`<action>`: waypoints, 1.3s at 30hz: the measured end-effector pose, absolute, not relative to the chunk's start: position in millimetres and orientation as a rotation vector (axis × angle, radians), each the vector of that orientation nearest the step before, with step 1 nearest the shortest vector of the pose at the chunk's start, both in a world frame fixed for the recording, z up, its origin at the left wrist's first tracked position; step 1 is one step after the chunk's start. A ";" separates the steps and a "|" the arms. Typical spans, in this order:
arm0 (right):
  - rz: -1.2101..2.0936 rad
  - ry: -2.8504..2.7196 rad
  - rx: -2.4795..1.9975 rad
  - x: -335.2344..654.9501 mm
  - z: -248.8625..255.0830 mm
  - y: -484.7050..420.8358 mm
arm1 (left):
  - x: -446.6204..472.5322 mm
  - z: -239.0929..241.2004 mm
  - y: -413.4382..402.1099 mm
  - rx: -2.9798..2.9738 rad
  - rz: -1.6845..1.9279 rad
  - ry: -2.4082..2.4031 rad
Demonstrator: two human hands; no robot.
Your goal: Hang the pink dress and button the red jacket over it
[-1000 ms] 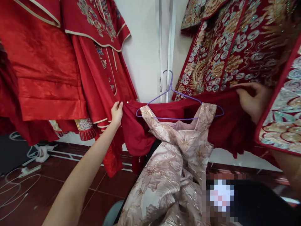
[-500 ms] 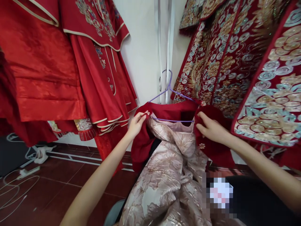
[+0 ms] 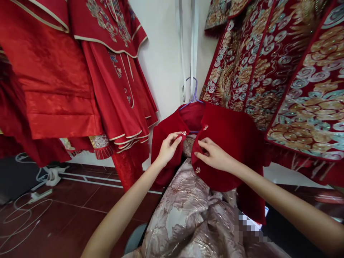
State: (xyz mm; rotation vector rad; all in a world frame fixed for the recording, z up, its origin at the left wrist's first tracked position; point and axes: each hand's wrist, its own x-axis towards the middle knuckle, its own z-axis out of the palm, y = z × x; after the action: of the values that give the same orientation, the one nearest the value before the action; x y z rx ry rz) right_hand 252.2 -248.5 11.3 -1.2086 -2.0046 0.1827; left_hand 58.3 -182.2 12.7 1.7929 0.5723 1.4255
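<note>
A red velvet jacket (image 3: pixel 228 132) with flower-shaped jewelled buttons hangs on a purple hanger (image 3: pixel 194 94), over a pale pink floral brocade dress (image 3: pixel 177 204). My left hand (image 3: pixel 170 146) pinches the jacket's left-side front edge beside a button (image 3: pixel 184 133). With curled fingers, my right hand (image 3: pixel 211 153) grips the opposite front edge, between two buttons. The two edges are close together but apart, and a strip of the dress shows between them. The jacket covers the dress's top and most of the hanger.
Red garments with cream piping (image 3: pixel 115 89) hang at the left. Heavily embroidered red and gold garments (image 3: pixel 303 96) hang at the right. White straps (image 3: pixel 192 43) run down the wall above the hanger. White cables (image 3: pixel 24 215) and a power strip (image 3: pixel 40 195) lie on the tiled floor.
Both hands have moved toward each other, drawing the jacket's front panels inward over the dress top. The jacket now covers the hanger's arms and the dress neckline.
</note>
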 end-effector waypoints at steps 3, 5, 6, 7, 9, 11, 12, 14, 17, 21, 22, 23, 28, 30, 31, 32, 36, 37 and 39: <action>0.045 -1.879 -1.150 260.6 18.2 -249.9 | 60.0 13.2 -181.3 1.799 1.486 0.622; 0.059 -1.821 -1.102 266.1 23.0 -251.1 | 63.4 14.0 -180.5 1.782 1.471 0.635; 0.095 -1.793 -1.079 268.6 25.8 -251.2 | 65.0 14.4 -179.9 1.775 1.455 0.644; 0.149 -1.766 -1.052 271.0 28.8 -250.8 | 66.1 14.7 -179.1 1.775 1.440 0.654; 0.278 -1.727 -0.989 275.1 35.1 -248.4 | 66.6 14.5 -177.7 1.793 1.429 0.674; 0.371 -1.688 -0.932 277.7 40.5 -244.8 | 64.4 13.1 -177.1 1.829 1.447 0.700; 0.400 -1.665 -0.909 278.4 42.6 -243.1 | 62.6 12.1 -177.3 1.853 1.469 0.720; 0.458 -1.609 -0.868 278.7 45.3 -241.0 | 58.8 10.0 -179.0 1.890 1.549 0.786; 0.594 -1.584 -0.821 277.4 47.3 -242.0 | 56.0 8.6 -182.0 1.884 1.632 0.822; 0.641 -1.702 -0.815 274.8 51.1 -244.4 | 62.1 11.6 -180.3 1.826 1.588 0.701; 0.631 -1.738 -0.815 274.1 52.5 -243.8 | 64.8 12.8 -178.8 1.816 1.613 0.699; 0.621 -1.772 -0.816 273.3 54.0 -242.6 | 67.6 14.1 -177.1 1.808 1.645 0.705; 0.576 -1.876 -0.823 270.5 61.6 -232.2 | 79.2 18.2 -171.2 1.744 1.665 0.639; 0.558 -1.904 -0.838 270.5 64.3 -229.2 | 82.2 18.9 -170.8 1.747 1.648 0.595; 0.549 -1.915 -0.845 270.9 65.4 -228.2 | 83.4 19.1 -170.7 1.753 1.642 0.586; 0.544 -1.922 -0.852 271.5 66.3 -227.3 | 84.4 19.1 -170.7 1.757 1.637 0.583; 0.539 -1.942 -0.884 274.0 66.9 -223.3 | 87.8 18.6 -171.5 1.714 1.605 0.542; 0.533 -1.952 -0.887 274.3 66.5 -222.0 | 88.4 18.5 -172.1 1.705 1.587 0.519; 0.497 -1.967 -0.885 274.0 65.2 -219.3 | 89.4 18.3 -173.8 1.706 1.570 0.486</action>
State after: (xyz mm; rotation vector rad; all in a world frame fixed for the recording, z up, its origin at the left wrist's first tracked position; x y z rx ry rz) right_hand 274.0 -219.3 65.2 -0.8849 -1.9666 0.4967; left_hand 89.4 -173.8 18.3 1.7056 0.4859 1.5696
